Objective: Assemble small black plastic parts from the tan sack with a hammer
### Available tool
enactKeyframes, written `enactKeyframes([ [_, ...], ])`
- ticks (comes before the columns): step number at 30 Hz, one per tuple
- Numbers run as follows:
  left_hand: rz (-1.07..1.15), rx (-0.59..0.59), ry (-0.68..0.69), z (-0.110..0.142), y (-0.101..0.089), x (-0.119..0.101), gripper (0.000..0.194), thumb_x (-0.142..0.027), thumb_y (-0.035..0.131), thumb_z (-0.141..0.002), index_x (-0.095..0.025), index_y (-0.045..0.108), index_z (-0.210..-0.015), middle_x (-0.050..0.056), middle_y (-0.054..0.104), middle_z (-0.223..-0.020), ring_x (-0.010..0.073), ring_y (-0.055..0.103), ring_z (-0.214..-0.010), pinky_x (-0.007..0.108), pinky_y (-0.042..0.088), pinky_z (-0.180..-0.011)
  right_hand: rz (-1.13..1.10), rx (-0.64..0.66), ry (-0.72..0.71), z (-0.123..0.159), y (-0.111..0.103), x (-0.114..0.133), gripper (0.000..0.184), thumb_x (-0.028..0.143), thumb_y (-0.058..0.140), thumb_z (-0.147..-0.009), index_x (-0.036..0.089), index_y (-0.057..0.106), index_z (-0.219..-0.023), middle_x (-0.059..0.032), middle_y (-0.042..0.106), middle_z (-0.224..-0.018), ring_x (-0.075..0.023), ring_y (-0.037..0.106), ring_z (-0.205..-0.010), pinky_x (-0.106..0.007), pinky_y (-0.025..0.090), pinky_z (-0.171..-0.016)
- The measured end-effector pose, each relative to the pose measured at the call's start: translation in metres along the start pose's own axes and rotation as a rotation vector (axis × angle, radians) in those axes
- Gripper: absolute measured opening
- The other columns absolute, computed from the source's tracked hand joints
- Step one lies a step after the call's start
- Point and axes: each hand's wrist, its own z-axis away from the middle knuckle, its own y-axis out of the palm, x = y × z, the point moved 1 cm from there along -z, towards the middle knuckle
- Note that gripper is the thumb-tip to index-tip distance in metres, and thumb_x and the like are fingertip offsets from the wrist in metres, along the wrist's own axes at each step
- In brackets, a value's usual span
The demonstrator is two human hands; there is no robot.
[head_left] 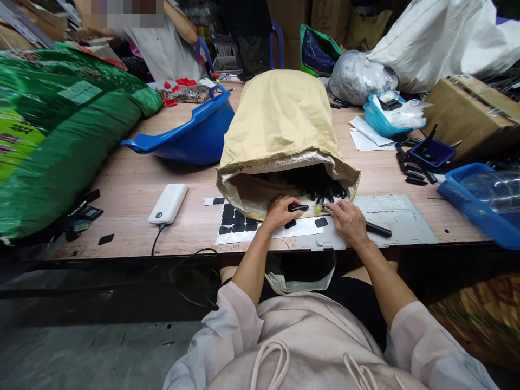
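My left hand is closed on a short black stick-like piece at the mouth of a tan woven sack. Pinched fingers of my right hand are beside a small yellow-green piece; what they grip is too small to make out. From under that hand a thick black rod sticks out to the right; whether I hold it or it lies there, I cannot tell. Many black parts lie inside the sack. Below my left hand, black rounded-square stickers sit on a white sheet.
A blue basin stands tilted left of the sack, near a white power bank with a cable. Green sacks bulge at far left. A grey board, blue tray and cardboard box are right. A person sits across the table.
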Motion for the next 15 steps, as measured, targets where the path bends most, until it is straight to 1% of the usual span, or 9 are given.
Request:
enactKeyframes([
  [2, 0.03, 0.015, 0.005, 0.0, 0.001, 0.002, 0.021, -0.025, 0.083, -0.077, -0.021, 0.08, -0.098, 0.003, 0.074, -0.097, 0.022, 0.064, -0.098, 0.033, 0.049, -0.091, -0.052, -0.037, 0.033, -0.003, -0.008, 0.007, 0.036, 0.026, 0.046, -0.104, 0.025, 0.074, -0.127, -0.0077, 0.069, -0.098, -0.0213, 0.06, -0.09, -0.033, 0.047, -0.081],
  [4, 0.065, 0.031, 0.003, 0.001, 0.001, 0.004, 0.021, -0.025, 0.083, -0.077, -0.022, 0.082, -0.097, 0.003, 0.074, -0.097, 0.0218, 0.064, -0.098, 0.032, 0.049, -0.09, -0.154, -0.078, 0.08, -0.006, -0.015, 0.017, 0.04, 0.027, 0.044, -0.105, 0.026, 0.069, -0.135, -0.0085, 0.07, -0.107, -0.0211, 0.063, -0.097, -0.032, 0.05, -0.086],
  [6, 0.096, 0.044, -0.004, 0.001, 0.001, 0.005, 0.022, -0.026, 0.084, -0.076, -0.022, 0.083, -0.097, 0.003, 0.074, -0.096, 0.0211, 0.065, -0.096, 0.031, 0.05, -0.089, -0.255, -0.073, 0.092, -0.008, -0.019, 0.03, 0.042, 0.027, 0.043, -0.105, 0.027, 0.066, -0.139, -0.008, 0.07, -0.112, -0.0209, 0.065, -0.102, -0.03, 0.053, -0.087],
  [8, 0.125, 0.051, -0.013, 0.001, 0.002, 0.005, 0.023, -0.028, 0.085, -0.076, -0.023, 0.083, -0.098, 0.003, 0.073, -0.096, 0.0202, 0.065, -0.094, 0.03, 0.05, -0.086, -0.308, -0.038, 0.089, -0.01, -0.018, 0.041, 0.042, 0.027, 0.043, -0.105, 0.028, 0.065, -0.14, -0.0069, 0.071, -0.111, -0.0196, 0.066, -0.1, -0.029, 0.054, -0.084],
  [11, 0.148, 0.05, -0.023, 0.001, 0.002, 0.003, 0.022, -0.03, 0.084, -0.076, -0.023, 0.084, -0.097, 0.002, 0.07, -0.092, 0.0189, 0.064, -0.091, 0.028, 0.05, -0.082, -0.304, 0.015, 0.074, -0.012, -0.013, 0.054, 0.04, 0.026, 0.044, -0.105, 0.028, 0.066, -0.138, -0.0049, 0.071, -0.103, -0.0175, 0.067, -0.092, -0.026, 0.053, -0.078],
  [15, 0.144, 0.052, -0.013, 0.001, 0.002, 0.0, 0.017, -0.029, 0.085, -0.075, -0.021, 0.083, -0.09, 0.0, 0.065, -0.083, 0.0175, 0.061, -0.085, 0.027, 0.048, -0.078, -0.29, 0.001, 0.063, -0.014, -0.008, 0.065, 0.04, 0.028, 0.044, -0.106, 0.029, 0.067, -0.138, -0.005, 0.069, -0.101, -0.0176, 0.067, -0.093, -0.025, 0.052, -0.078],
])
